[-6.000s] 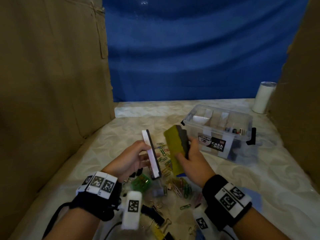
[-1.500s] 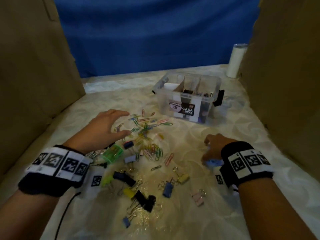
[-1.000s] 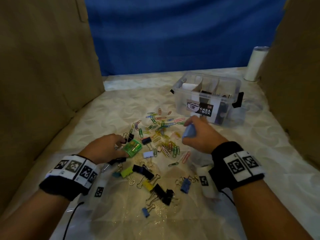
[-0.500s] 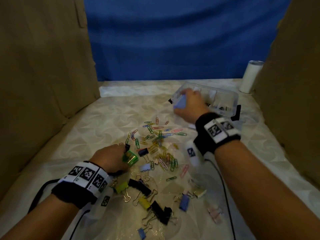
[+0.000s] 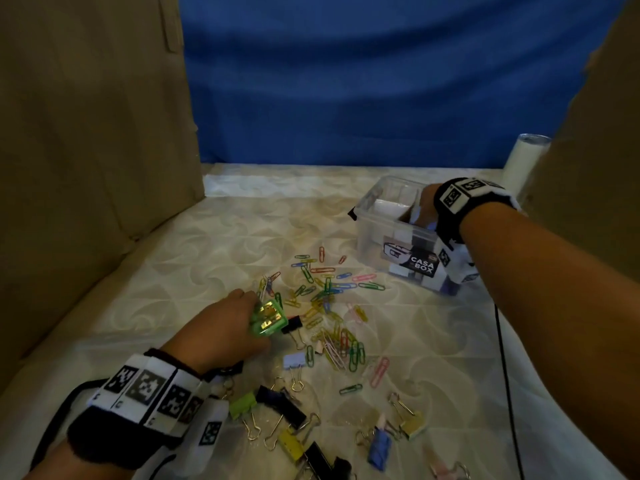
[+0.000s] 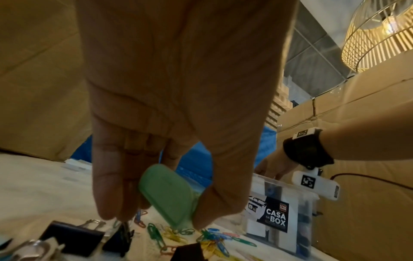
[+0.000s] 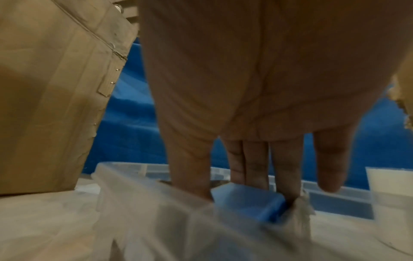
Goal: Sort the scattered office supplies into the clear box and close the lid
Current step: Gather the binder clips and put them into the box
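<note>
The clear box [image 5: 372,233] labelled CASA BOX stands lidless at the right, with dividers inside. My right hand [image 5: 420,213] reaches down into it; in the right wrist view its thumb and fingers [image 7: 287,176] pinch a small blue block [image 7: 248,201] just inside the box rim [image 7: 134,170]. My left hand [image 5: 254,317] holds a small green plastic case [image 5: 268,317] just above the cloth; the left wrist view shows the green case [image 6: 170,194] between thumb and fingers. Coloured paper clips [image 5: 325,296] and binder clips [image 5: 294,431] lie scattered in front of me.
Cardboard walls [image 5: 86,133] close in the left and right sides, and a blue cloth [image 5: 346,81] hangs at the back. A white cylinder [image 5: 523,161] stands behind the box. A dark cable [image 5: 505,375] runs along the cloth-covered table at the right.
My right hand has carried the blue block from the box's near rim down into the box. The left hand has kept its hold on the green case at the same spot.
</note>
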A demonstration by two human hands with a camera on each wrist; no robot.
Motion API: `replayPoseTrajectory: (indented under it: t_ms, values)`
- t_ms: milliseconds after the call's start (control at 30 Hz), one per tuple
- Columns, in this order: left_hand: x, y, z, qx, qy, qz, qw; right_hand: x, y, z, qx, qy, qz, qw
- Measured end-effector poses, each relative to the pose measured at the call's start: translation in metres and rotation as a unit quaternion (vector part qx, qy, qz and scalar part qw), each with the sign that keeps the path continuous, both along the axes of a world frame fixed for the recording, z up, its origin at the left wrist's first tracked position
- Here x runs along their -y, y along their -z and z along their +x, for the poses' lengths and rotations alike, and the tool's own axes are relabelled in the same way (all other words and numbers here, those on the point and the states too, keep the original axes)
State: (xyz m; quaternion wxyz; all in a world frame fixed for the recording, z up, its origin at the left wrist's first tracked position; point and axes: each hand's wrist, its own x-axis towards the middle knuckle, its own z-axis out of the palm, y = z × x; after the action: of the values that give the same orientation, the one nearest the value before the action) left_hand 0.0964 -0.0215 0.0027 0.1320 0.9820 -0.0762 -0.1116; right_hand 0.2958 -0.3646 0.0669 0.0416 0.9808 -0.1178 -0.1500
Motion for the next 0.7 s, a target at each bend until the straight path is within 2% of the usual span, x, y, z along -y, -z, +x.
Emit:
replayPoseTrajectory:
  t_ms: [200, 300, 400, 700]
  values:
    - [0.005, -0.005, -0.004, -0.013, 0.001, -0.043, 0.999, -0.012, 0.009, -0.01, 0.028, -0.033, -0.075, 0.996]
    - [0.004, -0.005, -0.005, 0.0, 0.005, -0.046, 0.999, -0.018, -0.001, -0.035, 0.063, -0.022, -0.054, 0.996]
    - [0.001, -0.005, -0.004, 0.017, 0.013, -0.055, 0.998, -0.021, -0.015, -0.056, 0.044, -0.031, -0.015, 0.998]
    - [0.007, -0.012, -0.008, 0.062, 0.049, -0.108, 0.991, -0.009, -0.021, -0.046, 0.046, -0.049, 0.072, 0.995]
